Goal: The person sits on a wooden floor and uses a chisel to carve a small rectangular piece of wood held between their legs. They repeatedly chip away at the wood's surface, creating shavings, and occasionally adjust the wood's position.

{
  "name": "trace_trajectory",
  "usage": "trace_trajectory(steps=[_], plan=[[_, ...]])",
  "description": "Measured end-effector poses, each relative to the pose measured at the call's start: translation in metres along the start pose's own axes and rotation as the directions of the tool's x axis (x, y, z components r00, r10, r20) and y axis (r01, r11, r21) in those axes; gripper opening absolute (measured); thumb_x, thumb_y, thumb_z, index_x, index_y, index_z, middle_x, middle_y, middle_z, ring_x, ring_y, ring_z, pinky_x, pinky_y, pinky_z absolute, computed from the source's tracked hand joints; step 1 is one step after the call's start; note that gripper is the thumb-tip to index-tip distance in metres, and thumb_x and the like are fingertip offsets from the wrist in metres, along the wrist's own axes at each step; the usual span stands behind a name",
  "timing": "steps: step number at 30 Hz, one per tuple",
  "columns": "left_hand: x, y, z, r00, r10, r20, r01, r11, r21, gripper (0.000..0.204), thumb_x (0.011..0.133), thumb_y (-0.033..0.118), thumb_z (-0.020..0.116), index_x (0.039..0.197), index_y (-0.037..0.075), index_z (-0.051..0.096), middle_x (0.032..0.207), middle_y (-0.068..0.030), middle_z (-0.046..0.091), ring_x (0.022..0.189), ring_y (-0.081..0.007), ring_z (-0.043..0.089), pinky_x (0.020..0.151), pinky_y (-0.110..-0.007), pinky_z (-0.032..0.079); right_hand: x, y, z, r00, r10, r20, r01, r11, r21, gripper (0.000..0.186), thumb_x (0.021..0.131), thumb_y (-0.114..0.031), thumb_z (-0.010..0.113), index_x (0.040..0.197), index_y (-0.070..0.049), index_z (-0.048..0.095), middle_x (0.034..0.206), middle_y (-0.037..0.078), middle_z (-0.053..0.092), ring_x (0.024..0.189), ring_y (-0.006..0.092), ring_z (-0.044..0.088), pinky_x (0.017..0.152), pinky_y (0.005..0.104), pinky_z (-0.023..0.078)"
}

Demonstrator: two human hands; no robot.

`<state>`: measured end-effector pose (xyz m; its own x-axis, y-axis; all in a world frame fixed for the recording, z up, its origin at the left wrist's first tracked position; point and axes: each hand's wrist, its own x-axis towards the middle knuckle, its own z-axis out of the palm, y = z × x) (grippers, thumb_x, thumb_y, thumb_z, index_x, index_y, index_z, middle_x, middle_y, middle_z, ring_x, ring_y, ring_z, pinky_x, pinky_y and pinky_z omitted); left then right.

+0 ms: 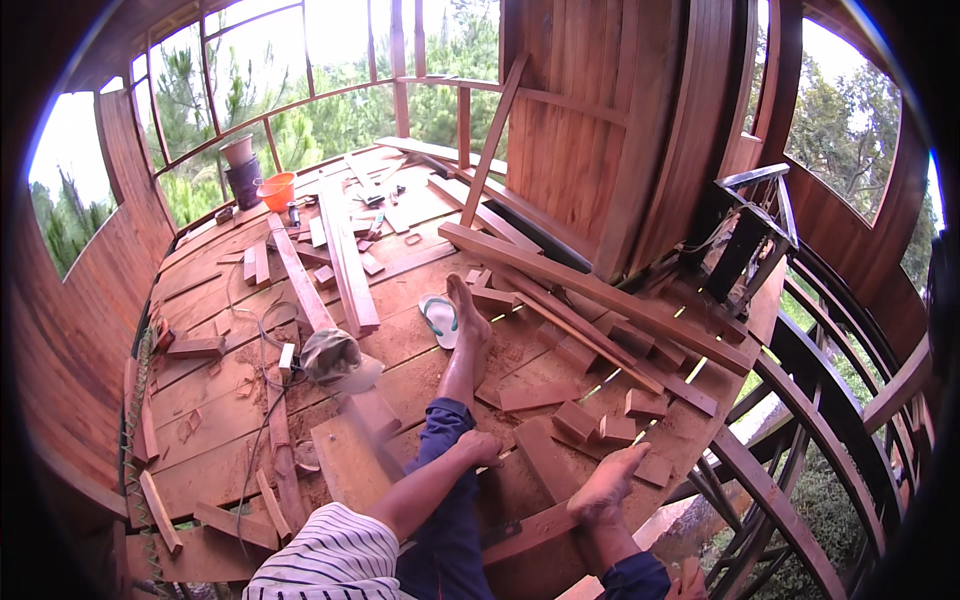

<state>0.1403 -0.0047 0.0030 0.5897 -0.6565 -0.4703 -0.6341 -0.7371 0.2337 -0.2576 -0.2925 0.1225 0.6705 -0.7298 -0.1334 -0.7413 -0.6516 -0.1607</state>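
Observation:
My left arm, in a striped sleeve, reaches across my bent left leg. My left hand (pixel 481 449) is closed beside the shin; what it holds, if anything, is hidden. My right hand (pixel 687 581) shows only in part at the lower edge, its fingers curled by my right leg. Whatever is in them cannot be made out. Between my legs lies a wooden beam (pixel 535 532), with my bare right foot (pixel 607 487) against its far end. My bare left foot (pixel 470 312) rests beside a white and green flip-flop (pixel 438 320). A blurred greyish shape passes left of my left knee.
A cap (pixel 338 362) sits near a white power socket (pixel 287 358) and its cable. Offcuts (pixel 575 421) and long beams (pixel 600 290) cover the plank floor. An orange bucket (pixel 277 190) stands far left. At right, the floor ends beside curved ribs (pixel 800 470) with gaps.

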Motion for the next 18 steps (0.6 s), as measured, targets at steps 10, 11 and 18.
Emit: trace_trajectory(steps=[10, 11, 18], plan=[[-0.001, -0.001, -0.001, 0.999, 0.013, -0.041, -0.015, 0.998, -0.058, 0.066, 0.090, 0.050, 0.070, 0.140, 0.010, 0.056, 0.116, -0.0188, 0.073, 0.112, -0.0342, 0.070, 0.090, -0.048, 0.056, -0.009, 0.014, 0.007, 1.000, 0.007, -0.001, -0.007, 1.000, 0.002, 0.065, 0.093, -0.055, 0.063, 0.149, -0.024, 0.054, 0.118, 0.021, 0.073, 0.093, 0.0449, 0.072, 0.081, 0.0565, 0.056], [-0.004, 0.000, 0.001, 0.983, 0.005, -0.181, -0.026, 0.993, -0.114, 0.076, 0.090, 0.047, 0.072, 0.151, 0.011, 0.045, 0.115, -0.0183, 0.074, 0.112, -0.0331, 0.070, 0.092, -0.046, 0.056, -0.013, 0.017, 0.008, 1.000, 0.016, -0.008, -0.016, 1.000, 0.004, 0.065, 0.093, -0.056, 0.063, 0.149, -0.024, 0.054, 0.118, 0.021, 0.073, 0.093, 0.0450, 0.072, 0.081, 0.0566, 0.056], [-0.059, -0.068, -0.095, 0.392, -0.739, -0.548, -0.813, 0.000, -0.582, 0.109, 0.101, 0.018, 0.066, 0.162, 0.013, -0.023, 0.120, -0.0180, 0.065, 0.095, -0.0240, 0.069, 0.086, -0.032, 0.057, -0.033, 0.049, 0.009, 0.987, 0.150, -0.050, -0.153, 0.987, -0.051, 0.065, 0.092, -0.056, 0.064, 0.149, -0.025, 0.054, 0.116, 0.021, 0.074, 0.090, 0.0457, 0.072, 0.079, 0.0575, 0.056]])
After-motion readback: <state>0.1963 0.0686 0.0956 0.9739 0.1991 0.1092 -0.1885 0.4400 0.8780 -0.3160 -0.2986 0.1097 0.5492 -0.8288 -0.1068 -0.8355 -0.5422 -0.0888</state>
